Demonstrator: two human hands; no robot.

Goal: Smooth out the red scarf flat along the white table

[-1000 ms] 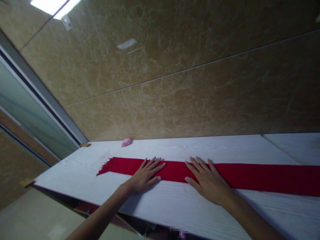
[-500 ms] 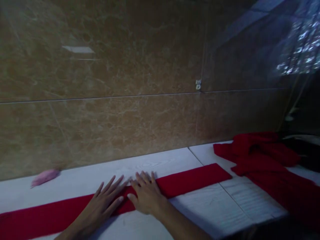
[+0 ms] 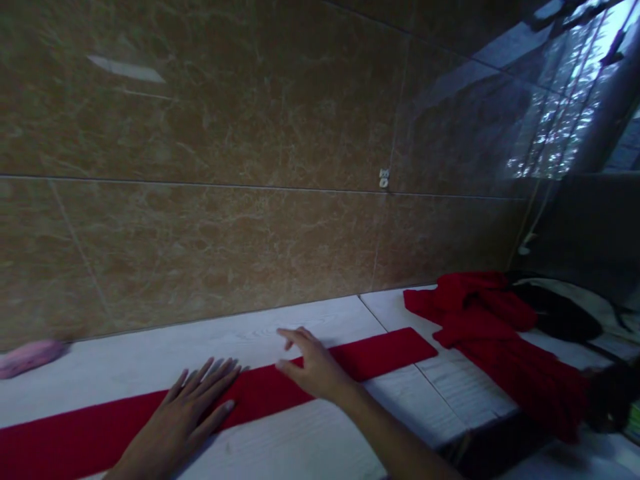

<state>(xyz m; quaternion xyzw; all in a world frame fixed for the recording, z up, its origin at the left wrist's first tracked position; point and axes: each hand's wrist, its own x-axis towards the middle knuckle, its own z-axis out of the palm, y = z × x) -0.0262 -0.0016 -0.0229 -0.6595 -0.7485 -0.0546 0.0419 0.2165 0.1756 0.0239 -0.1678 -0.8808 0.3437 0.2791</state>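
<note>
A long, flat strip of red fabric [image 3: 267, 395] lies across the white tabletop, running from the lower left to the right of centre. My left hand [image 3: 193, 407] rests flat on it, fingers stretched out over its far edge. Over the strip further right, my right hand [image 3: 313, 363] is raised a little, with thumb and index finger apart and the other fingers partly bent. Nothing shows in either hand.
A crumpled heap of red fabric [image 3: 480, 313] lies at the right, beside a dark bundle [image 3: 560, 310]. A pink cloth-like object [image 3: 33, 358] sits against the brown tiled wall [image 3: 225, 247] at the left. The white tabletop [image 3: 280, 317] has seams.
My right hand has lifted from the strip and moved right, away from my left hand. My left hand stays flat on the fabric. The view has turned to the right.
</note>
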